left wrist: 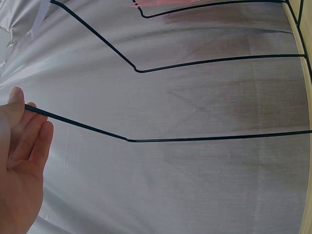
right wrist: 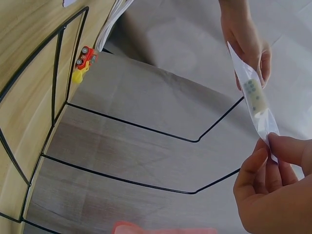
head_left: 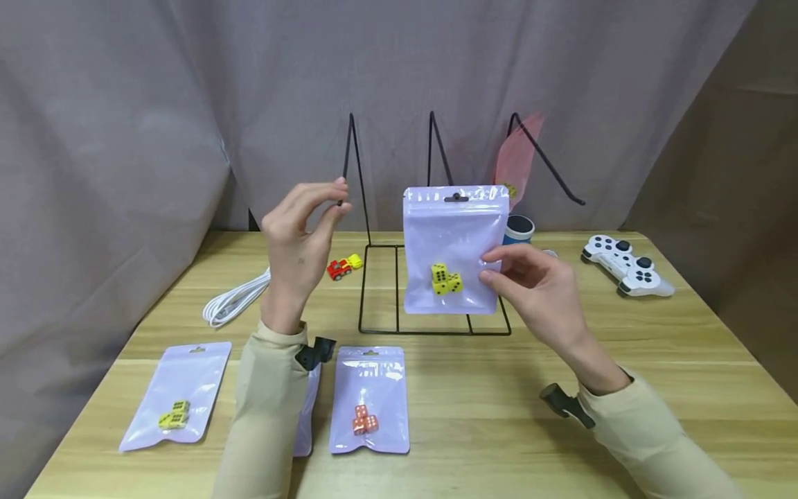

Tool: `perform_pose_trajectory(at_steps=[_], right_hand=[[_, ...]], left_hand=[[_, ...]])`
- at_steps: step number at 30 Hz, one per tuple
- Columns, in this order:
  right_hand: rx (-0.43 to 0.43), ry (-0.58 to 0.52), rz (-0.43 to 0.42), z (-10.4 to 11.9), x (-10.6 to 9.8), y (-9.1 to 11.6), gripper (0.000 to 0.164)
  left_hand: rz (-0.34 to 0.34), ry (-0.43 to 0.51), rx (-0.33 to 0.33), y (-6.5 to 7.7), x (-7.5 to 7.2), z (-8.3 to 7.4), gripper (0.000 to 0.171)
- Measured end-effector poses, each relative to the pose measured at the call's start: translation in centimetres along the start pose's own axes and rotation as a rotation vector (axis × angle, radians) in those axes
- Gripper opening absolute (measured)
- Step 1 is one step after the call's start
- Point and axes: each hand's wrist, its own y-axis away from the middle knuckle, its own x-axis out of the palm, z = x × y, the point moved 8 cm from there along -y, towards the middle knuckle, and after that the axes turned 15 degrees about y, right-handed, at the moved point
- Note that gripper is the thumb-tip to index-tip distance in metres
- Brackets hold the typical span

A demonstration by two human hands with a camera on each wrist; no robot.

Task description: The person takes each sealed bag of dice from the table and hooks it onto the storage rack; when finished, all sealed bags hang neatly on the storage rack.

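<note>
My right hand [head_left: 542,291] pinches the right edge of a lavender zip bag [head_left: 455,232] between thumb and fingers. Several yellow dice [head_left: 444,281] show inside it. The bag hangs upright in front of the black wire rack [head_left: 434,334], its hole overlapping the middle prong's end in the head view. With thumb and fingertips, my left hand [head_left: 299,235] pinches the free tip of the rack's left prong [left wrist: 80,125]. On the right prong [head_left: 555,170] hangs a pink bag [head_left: 519,159] with something yellow low inside.
Flat on the table lie a lavender bag with yellow dice [head_left: 193,381], another with orange dice [head_left: 370,381], and a third partly under my left sleeve [head_left: 258,409]. Around the rack are a white cable [head_left: 237,301], a red-and-yellow toy car [head_left: 343,267], a blue cylinder [head_left: 519,229] and a white game controller [head_left: 623,267].
</note>
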Motion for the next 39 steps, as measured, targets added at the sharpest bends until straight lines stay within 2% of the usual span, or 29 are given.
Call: perform_pose_trajectory(at_steps=[11, 18, 25, 31, 39], right_hand=[[0.057, -0.010, 0.030, -1.0, 0.9, -1.0, 0.019], [0.076, -0.079, 0.008, -1.3, 1.4, -2.1, 0.018], [0.096, -0.053, 0.005, -2.0, 1.5, -3.1, 0.022], [0.087, -0.108, -0.008, -2.3, 1.6, -4.6, 0.021], [0.128, -0.077, -0.001, -3.1, 1.5, -5.9, 0.021]], left_hand=[[0.000, -0.004, 0.005, 0.0, 0.0, -0.1, 0.015], [0.008, -0.029, -0.012, 0.1, 0.2, 0.2, 0.013], [0.012, -0.012, -0.020, 0.3, 0.5, 0.5, 0.015], [0.014, -0.014, -0.026, 0.2, 0.7, 0.6, 0.013], [0.021, -0.010, -0.038, 0.2, 1.3, 0.6, 0.012]])
